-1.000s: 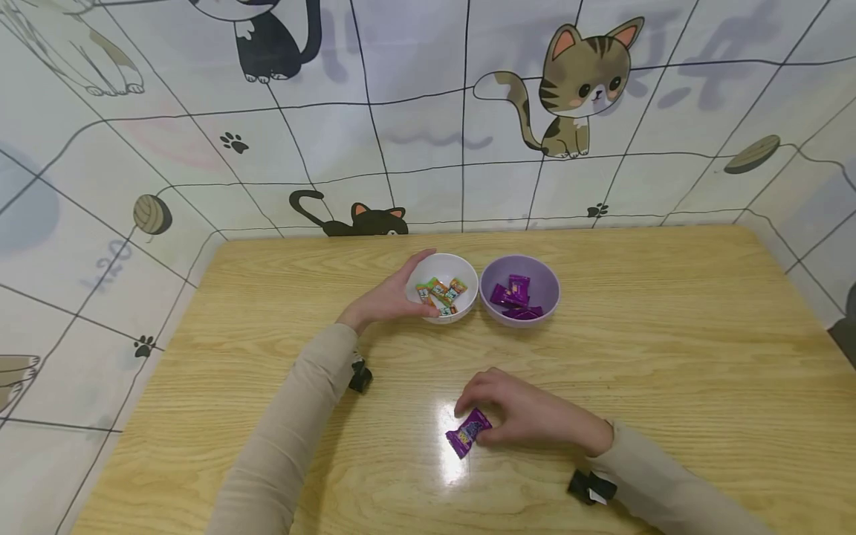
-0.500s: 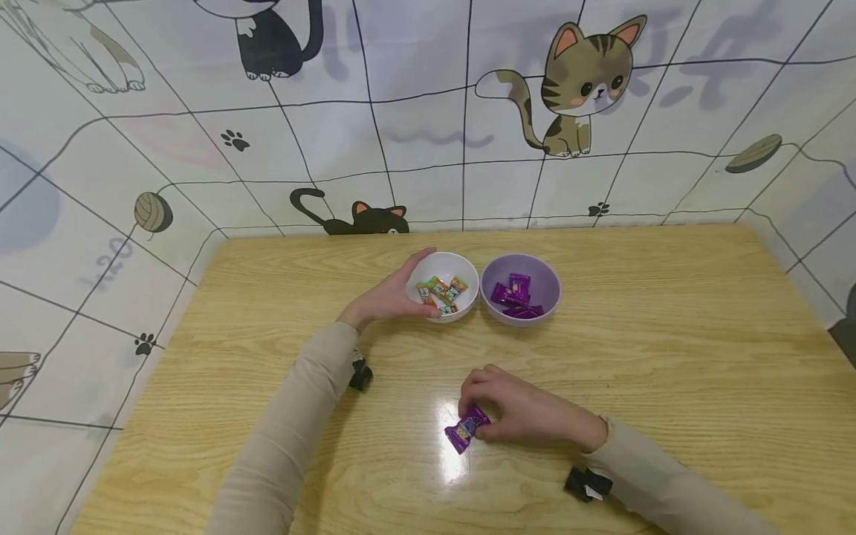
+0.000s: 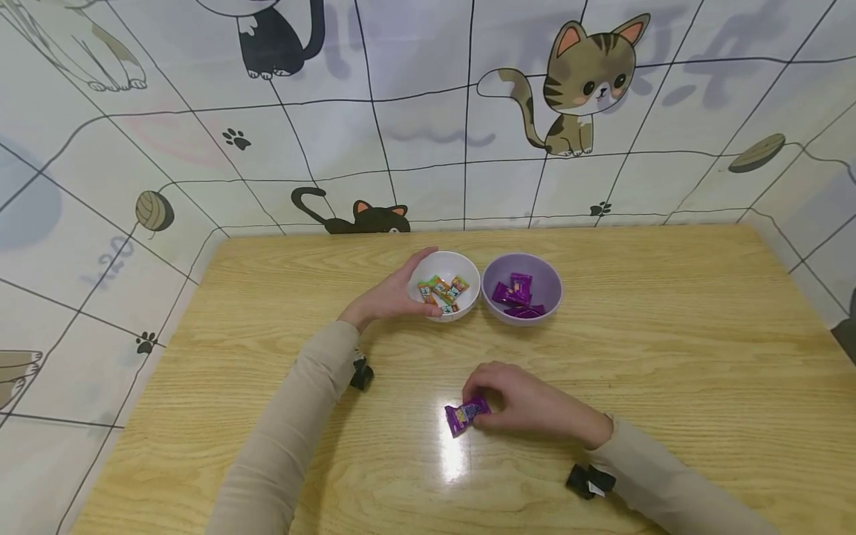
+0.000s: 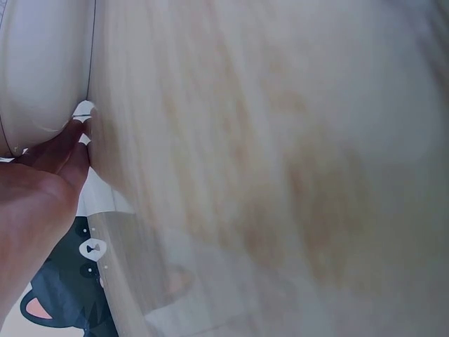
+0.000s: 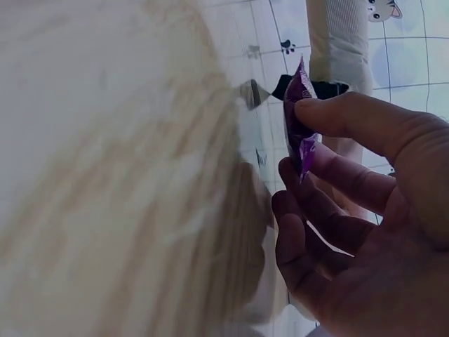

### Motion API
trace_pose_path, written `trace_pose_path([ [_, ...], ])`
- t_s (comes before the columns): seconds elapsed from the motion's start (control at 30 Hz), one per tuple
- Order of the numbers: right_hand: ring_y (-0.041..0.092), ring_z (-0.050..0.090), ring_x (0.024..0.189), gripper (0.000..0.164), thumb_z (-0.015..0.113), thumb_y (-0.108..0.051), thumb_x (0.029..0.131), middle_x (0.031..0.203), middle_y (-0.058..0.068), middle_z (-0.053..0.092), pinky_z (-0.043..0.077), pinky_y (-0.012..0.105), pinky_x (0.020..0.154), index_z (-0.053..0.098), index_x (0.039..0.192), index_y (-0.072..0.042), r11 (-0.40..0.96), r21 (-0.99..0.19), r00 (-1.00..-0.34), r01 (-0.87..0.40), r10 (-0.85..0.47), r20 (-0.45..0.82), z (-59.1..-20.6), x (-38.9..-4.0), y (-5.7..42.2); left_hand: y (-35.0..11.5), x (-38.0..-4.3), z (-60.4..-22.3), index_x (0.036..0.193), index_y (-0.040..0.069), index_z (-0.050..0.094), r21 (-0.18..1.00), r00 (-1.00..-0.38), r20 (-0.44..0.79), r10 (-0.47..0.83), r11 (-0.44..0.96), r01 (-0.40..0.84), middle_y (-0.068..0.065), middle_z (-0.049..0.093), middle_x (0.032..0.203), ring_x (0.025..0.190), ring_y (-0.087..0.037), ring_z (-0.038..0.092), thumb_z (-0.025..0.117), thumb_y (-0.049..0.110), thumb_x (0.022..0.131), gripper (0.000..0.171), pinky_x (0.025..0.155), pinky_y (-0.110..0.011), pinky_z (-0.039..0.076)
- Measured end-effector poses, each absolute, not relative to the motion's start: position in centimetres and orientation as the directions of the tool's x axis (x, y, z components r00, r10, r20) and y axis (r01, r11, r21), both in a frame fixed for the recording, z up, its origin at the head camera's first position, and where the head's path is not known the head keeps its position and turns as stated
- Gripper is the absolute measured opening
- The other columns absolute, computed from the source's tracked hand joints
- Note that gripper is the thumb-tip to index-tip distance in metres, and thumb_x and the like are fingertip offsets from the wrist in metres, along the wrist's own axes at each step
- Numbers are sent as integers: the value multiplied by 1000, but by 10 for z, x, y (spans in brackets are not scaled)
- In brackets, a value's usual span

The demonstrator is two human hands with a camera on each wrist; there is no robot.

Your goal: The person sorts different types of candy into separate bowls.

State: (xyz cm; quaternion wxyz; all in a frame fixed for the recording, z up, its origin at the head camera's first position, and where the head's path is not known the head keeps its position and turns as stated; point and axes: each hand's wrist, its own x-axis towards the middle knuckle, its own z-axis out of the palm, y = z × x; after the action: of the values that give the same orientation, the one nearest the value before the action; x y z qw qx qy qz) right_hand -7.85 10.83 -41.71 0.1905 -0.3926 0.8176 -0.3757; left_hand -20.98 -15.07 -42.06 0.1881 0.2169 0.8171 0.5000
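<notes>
My left hand (image 3: 391, 299) grips the side of a white bowl (image 3: 472, 291) holding several small orange and green wrapped candies (image 3: 441, 288); the bowl's outer wall (image 4: 43, 67) also shows in the left wrist view. In my right hand (image 3: 518, 397), thumb and fingers pinch a purple wrapped candy (image 3: 465, 414) above the table's middle. The right wrist view shows the candy (image 5: 300, 126) edge-on, with the thumb against one face. A purple bowl (image 3: 554, 293) with several purple wrapped candies (image 3: 519, 288) stands just right of the white one.
Both bowls stand toward the back of a light wood table (image 3: 669, 334). A cat-print sheet (image 3: 428, 134) hangs behind and along both sides of it. Black camera mounts (image 3: 590, 481) sit at the wrists.
My right fingers have closed on the purple candy, and it has shifted slightly away from me and turned. The left hand stays at the white bowl.
</notes>
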Motion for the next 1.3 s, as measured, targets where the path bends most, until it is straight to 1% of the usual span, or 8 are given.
trace_pose_path([
  [0.13,8,53,88,22,76,-13,81,97,-12,60,47,31,82,66,100,-17,408,-766,-636,-497,-772,1,-416,-82,113,-151,-211,-421,155,20,16,898,-835,-93,542,407,164,-10,44,136,119,-24,45,85,14,74,107,103,-43,32],
  [0.3,8,54,87,22,77,-13,81,97,-11,61,47,31,80,67,101,-15,390,-760,-654,-520,-754,60,-414,-88,120,-150,-212,-420,155,19,15,901,-830,-88,551,400,170,-11,43,137,120,-25,44,85,13,74,107,104,-44,31],
  [0.53,10,56,87,22,77,-10,82,98,-8,63,50,31,77,66,101,-12,404,-777,-705,-483,-706,71,-400,-95,130,-149,-212,-419,155,20,17,900,-835,-86,544,402,170,-9,44,136,120,-23,44,84,12,74,105,104,-42,32],
  [0.73,14,57,83,25,78,-3,79,99,-3,66,50,30,71,67,101,-8,406,-749,-737,-524,-656,160,-386,-104,143,-150,-213,-418,154,20,17,901,-837,-86,541,400,166,-9,44,135,119,-23,44,84,11,75,105,103,-42,33],
  [0.93,21,57,76,30,78,4,76,96,-5,66,49,31,69,68,101,-9,405,-723,-758,-560,-603,250,-374,-110,154,-150,-213,-418,155,20,16,907,-831,-90,549,391,160,-11,43,136,118,-25,44,84,11,74,106,103,-43,33],
  [1.17,16,57,78,29,79,1,77,95,-5,65,49,31,68,68,101,-11,457,-691,-784,-560,-563,263,-369,-120,167,-150,-211,-419,154,25,17,902,-835,-101,541,403,153,-10,42,137,119,-24,44,84,11,74,105,104,-42,32],
  [1.3,16,58,78,28,78,2,76,95,-4,66,51,32,68,68,100,-8,464,-668,-778,-582,-557,291,-369,-127,171,-150,-210,-420,154,21,16,901,-834,-106,541,408,150,-11,42,137,120,-24,44,84,11,74,106,104,-42,32],
])
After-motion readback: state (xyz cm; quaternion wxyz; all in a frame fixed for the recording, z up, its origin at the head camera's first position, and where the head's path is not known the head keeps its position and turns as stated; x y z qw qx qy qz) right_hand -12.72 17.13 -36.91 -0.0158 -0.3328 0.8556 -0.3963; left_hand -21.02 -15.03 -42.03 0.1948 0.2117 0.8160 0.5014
